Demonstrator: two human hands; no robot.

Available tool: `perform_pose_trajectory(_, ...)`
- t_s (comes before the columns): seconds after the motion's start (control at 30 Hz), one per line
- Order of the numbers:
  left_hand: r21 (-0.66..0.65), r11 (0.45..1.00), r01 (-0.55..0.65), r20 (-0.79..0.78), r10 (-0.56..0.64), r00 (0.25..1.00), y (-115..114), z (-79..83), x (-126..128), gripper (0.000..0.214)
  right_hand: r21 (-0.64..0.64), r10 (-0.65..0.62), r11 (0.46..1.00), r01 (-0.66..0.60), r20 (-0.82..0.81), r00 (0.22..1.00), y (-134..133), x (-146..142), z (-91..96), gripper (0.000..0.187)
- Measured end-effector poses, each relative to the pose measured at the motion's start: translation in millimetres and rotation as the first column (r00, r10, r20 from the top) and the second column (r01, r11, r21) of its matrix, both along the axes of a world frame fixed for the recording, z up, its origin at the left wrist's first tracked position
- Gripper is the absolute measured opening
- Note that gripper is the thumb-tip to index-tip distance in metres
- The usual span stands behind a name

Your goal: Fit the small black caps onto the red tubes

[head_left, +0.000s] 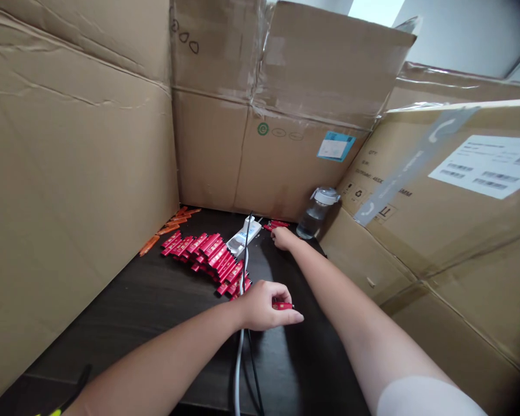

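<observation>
My left hand is curled around a small red stick with pale print, its tip showing between finger and thumb. Farther off, my right hand has its fingers bent down at a small group of similar red sticks near the back box. Whether one is pinched in those fingers is hidden. A large pile of red sticks with black ends lies in overlapping rows on the dark table, left of both hands.
A white power strip lies behind the pile, and grey and black cables run forward past my left wrist. Orange sticks lie along the left box. A water bottle stands before the back box; another box walls the right.
</observation>
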State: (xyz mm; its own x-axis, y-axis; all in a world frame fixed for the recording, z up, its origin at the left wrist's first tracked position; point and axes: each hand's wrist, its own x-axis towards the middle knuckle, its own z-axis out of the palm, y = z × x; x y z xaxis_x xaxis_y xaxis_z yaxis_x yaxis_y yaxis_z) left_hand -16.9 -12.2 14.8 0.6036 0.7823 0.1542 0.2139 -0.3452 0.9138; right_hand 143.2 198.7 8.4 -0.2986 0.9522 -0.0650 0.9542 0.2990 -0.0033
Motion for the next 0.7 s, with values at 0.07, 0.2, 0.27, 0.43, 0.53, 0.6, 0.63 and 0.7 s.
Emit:
perform_pose_trajectory(0.07, 0.0, 1.0, 0.003, 0.0, -0.003, 1.0, 0.0, 0.7, -0.5, 0.036, 0.008, -0.017, 1.0, 0.018, -0.035, 0.999, -2.7, -0.4, 2.0, 0.023)
perform_pose_trajectory(0.2, -0.005, 1.0, -0.012, 0.012, 0.012, 1.0, 1.1, 0.5, -1.6, 0.037, 0.019, -0.048, 0.998, 0.052, -0.156, 0.987, -10.3, -0.5, 12.1, 0.017)
perform_pose_trajectory(0.27, -0.008, 0.999, -0.048, 0.027, 0.049, 0.998, 2.2, -0.1, -1.5, 0.038, 0.021, -0.044, 0.998, 0.051, -0.248, 0.968, -20.3, 0.6, 19.2, 0.02)
perform_pose_trajectory(0.43, -0.176, 0.98, -0.096, 0.176, 0.127, 0.976, 6.7, -0.1, 0.3, 0.042, -0.028, -0.006, 0.999, -0.026, -0.793, 0.61, -80.1, 8.8, 34.2, 0.033)
perform_pose_trajectory(0.53, -0.347, 0.938, -0.021, 0.282, 0.126, 0.951, 10.0, 1.8, -0.9, 0.044, -0.019, 0.004, 0.998, -0.054, -0.912, 0.41, -128.5, 18.0, 38.7, 0.037)
perform_pose_trajectory(0.6, -0.446, 0.895, 0.022, 0.337, 0.145, 0.93, 11.5, 3.1, -2.6, 0.046, -0.034, -0.02, 0.999, -0.042, -0.954, 0.3, -156.6, 23.7, 38.3, 0.036)
perform_pose_trajectory(0.63, -0.493, 0.869, 0.048, 0.359, 0.153, 0.921, 11.9, 3.4, -3.4, 0.047, -0.044, -0.032, 0.998, -0.047, -0.971, 0.238, -168.2, 25.5, 36.8, 0.034)
perform_pose_trajectory(0.7, -0.573, 0.811, 0.119, 0.395, 0.146, 0.907, 12.1, 3.5, -4.2, 0.049, -0.06, -0.053, 0.996, -0.07, -0.993, 0.101, -186.1, 25.6, 31.9, 0.03)
